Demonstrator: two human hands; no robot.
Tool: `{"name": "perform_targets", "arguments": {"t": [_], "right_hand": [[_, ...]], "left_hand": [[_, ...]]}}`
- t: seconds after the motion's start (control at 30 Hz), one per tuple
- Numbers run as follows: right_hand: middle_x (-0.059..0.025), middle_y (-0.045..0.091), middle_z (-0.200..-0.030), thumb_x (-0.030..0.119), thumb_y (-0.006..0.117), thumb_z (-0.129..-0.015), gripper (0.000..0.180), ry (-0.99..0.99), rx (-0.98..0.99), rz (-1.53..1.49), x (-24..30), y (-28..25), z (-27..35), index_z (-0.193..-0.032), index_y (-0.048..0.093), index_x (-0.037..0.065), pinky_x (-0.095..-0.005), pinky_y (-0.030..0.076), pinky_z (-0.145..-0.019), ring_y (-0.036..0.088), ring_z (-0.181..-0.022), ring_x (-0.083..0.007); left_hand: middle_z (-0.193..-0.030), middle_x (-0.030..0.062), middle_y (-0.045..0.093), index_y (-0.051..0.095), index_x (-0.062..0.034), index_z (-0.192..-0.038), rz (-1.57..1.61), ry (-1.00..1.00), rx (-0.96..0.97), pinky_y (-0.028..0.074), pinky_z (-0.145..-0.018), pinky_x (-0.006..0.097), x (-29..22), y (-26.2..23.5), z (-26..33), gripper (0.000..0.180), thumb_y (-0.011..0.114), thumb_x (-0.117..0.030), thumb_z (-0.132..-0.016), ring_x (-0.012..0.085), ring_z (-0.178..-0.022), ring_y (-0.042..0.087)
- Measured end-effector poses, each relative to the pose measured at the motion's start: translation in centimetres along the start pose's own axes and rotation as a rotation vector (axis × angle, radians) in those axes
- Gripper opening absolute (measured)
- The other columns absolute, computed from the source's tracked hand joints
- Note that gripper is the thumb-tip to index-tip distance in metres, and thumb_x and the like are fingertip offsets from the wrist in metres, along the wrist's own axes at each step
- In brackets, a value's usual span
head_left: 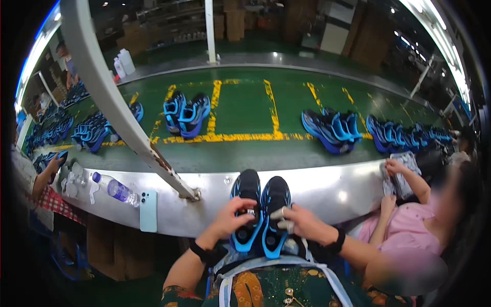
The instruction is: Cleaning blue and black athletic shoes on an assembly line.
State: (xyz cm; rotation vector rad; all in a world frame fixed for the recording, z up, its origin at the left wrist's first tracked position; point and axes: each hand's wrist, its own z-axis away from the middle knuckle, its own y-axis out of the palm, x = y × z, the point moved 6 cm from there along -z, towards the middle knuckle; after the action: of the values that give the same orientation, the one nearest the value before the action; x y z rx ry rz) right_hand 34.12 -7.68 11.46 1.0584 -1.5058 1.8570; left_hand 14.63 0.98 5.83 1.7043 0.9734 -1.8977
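Observation:
A pair of black and blue sports shoes stands side by side, toes pointing away from me, resting against the metal ledge of a green conveyor belt. My left hand grips the left shoe at its laces. My right hand holds the right shoe at its tongue and side, with taped fingers. Both wrists wear black bands.
More blue shoe pairs lie on the belt between yellow lines. A slanted metal post crosses the left. A plastic bottle and a phone lie on the ledge. People work at my right and left.

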Motion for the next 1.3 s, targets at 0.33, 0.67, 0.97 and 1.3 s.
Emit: {"name": "perform_targets", "arguments": {"t": [0.33,0.67,0.97,1.3], "right_hand": [[-0.0138,0.057,-0.081,0.018,0.073,-0.081,0.033,-0.145,-0.157,0.289,-0.5,0.5,-1.6,-0.113,0.064,0.015,-0.0420,0.048,-0.068,0.058,-0.078,-0.0339],[-0.0127,0.058,-0.083,0.024,0.074,-0.081,0.034,-0.053,-0.135,0.147,-1.2,0.8,-1.1,-0.112,0.065,0.013,-0.0414,0.048,-0.069,0.059,-0.080,-0.0324],[-0.0132,0.055,-0.084,0.026,0.078,-0.077,0.043,-0.091,-0.171,0.289,-0.1,0.5,-1.3,-0.116,0.065,0.014,-0.0405,0.047,-0.069,0.057,-0.078,-0.0330],[-0.0089,0.048,-0.085,0.029,0.076,-0.083,0.047,0.002,-0.074,0.169,-1.2,-0.4,-1.9,-0.127,0.063,0.019,-0.0328,0.047,-0.071,0.055,-0.077,-0.0222]], "left_hand": [[-0.104,0.0035,0.063,0.060,-0.0035,-0.121,-0.160,0.087,-0.138,0.045,-0.085,0.026,-1.3,-2.1,-1.4,0.043,0.072,-0.008,-0.079,0.0123,-0.100,0.057],[-0.115,0.0047,0.061,0.059,0.0004,-0.121,0.048,-0.010,-0.021,0.045,-0.091,0.026,-0.3,-1.1,-0.2,0.037,0.064,0.000,-0.085,0.0122,-0.105,0.056],[-0.116,0.0069,0.060,0.057,0.0005,-0.126,-0.283,0.084,-0.090,0.042,-0.092,0.027,-3.3,-1.2,-0.6,0.043,0.064,-0.001,-0.084,0.0142,-0.108,0.056],[-0.113,0.0064,0.059,0.054,-0.0045,-0.126,-0.237,-0.011,-0.028,0.040,-0.094,0.031,-1.9,-0.9,-1.5,0.050,0.071,-0.008,-0.079,0.0193,-0.113,0.053]]}}
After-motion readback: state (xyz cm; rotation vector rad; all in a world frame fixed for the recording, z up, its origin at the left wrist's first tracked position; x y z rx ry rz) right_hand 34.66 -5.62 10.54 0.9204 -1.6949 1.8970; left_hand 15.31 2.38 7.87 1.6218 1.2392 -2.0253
